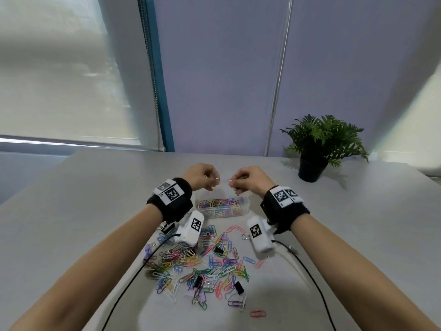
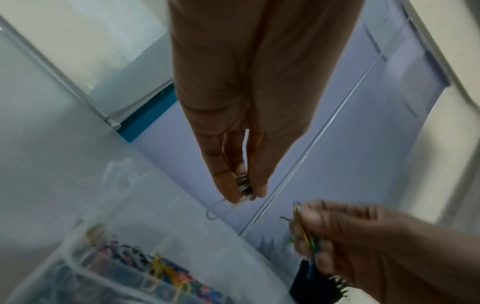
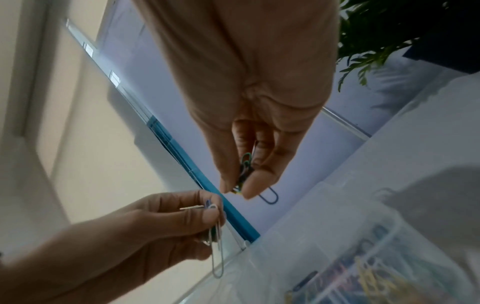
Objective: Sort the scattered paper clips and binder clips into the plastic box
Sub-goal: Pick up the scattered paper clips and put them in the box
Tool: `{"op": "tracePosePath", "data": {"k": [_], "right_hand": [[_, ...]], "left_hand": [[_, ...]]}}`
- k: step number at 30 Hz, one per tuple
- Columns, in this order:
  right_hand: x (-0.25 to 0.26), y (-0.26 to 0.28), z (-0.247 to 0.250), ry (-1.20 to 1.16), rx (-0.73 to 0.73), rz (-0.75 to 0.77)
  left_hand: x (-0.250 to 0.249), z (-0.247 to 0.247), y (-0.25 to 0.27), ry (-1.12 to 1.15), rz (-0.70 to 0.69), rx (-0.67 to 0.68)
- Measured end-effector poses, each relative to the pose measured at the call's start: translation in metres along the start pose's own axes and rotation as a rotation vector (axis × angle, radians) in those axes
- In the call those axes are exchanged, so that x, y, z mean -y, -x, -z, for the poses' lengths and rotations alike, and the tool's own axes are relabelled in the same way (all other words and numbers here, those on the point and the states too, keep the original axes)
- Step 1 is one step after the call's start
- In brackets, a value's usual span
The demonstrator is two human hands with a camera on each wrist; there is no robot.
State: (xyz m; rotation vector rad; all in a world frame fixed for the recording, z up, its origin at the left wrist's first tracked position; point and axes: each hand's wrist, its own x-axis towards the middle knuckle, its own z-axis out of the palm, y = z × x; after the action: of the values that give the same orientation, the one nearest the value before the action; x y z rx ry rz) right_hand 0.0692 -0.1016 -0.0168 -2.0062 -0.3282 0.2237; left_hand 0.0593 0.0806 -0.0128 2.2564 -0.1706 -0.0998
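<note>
Both hands hover just beyond the clear plastic box (image 1: 245, 203), which holds many coloured paper clips. My left hand (image 1: 210, 179) pinches a small bunch of paper clips (image 2: 244, 186), with a white one dangling below the fingertips. My right hand (image 1: 235, 182) pinches another bunch of paper clips (image 3: 245, 170), green, yellow and blue. A scattered pile of paper clips (image 1: 200, 266) lies on the table nearer to me. Several black binder clips (image 1: 239, 287) and lilac ones (image 1: 200, 297) lie among them.
The grey table (image 1: 334, 235) carries a potted fern (image 1: 317, 149) at the back right. Black cables (image 1: 133, 278) run from the wrist cameras across the table toward me. A lone pink clip (image 1: 257, 313) lies near the front.
</note>
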Motion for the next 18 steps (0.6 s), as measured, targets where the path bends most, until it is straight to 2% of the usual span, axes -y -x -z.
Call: {"op": "tracePosePath", "data": {"k": [3,7,13,18], "right_hand": [[-0.001,-0.023,-0.010,0.140,-0.029,-0.024],[-0.004,-0.028,-0.019,0.440,0.062,-0.039],[0.002,0.000,0.001,0.678,0.125,0.084],[-0.002,0.054,0.023,0.786,0.325,0.204]], "left_hand": [[0.009,-0.007,-0.009,-0.123,0.065,0.028],[0.016,-0.007,-0.008,-0.285,0.116,0.159],[0.000,0.001,0.018,-0.464,-0.032,0.137],[-0.012,-0.008,0.069,-0.561,-0.170,0.278]]}}
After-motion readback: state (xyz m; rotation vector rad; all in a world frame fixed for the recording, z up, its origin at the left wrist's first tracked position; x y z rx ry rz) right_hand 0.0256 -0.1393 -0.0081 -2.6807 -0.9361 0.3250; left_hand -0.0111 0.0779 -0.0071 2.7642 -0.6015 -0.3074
